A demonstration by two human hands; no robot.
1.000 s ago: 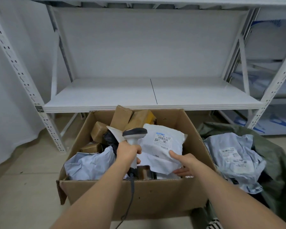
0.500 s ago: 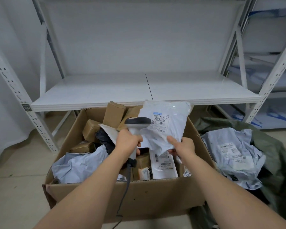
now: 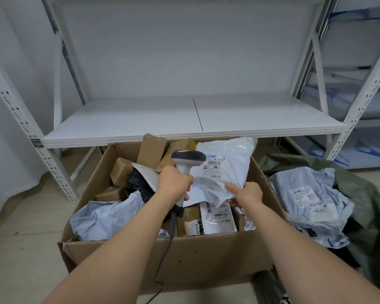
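Observation:
My left hand [image 3: 173,183] grips the handle of a grey barcode scanner [image 3: 188,160], whose dark head points right at a white plastic mail bag [image 3: 225,170]. My right hand [image 3: 245,193] pinches that bag by its lower edge and holds it up above a big open cardboard box [image 3: 184,260], with the printed label facing me. The scanner's cable hangs down over the box's front wall.
The box holds several small brown cartons [image 3: 151,150], a grey crumpled bag [image 3: 105,218] and a labelled white pouch [image 3: 218,218]. A green sack [image 3: 360,194] with more grey parcels [image 3: 307,200] lies to the right. A white metal shelf [image 3: 140,119] stands behind.
My right hand has lifted the white mail bag out of the box and turned its label up beside the scanner head. My left hand has risen slightly with the scanner.

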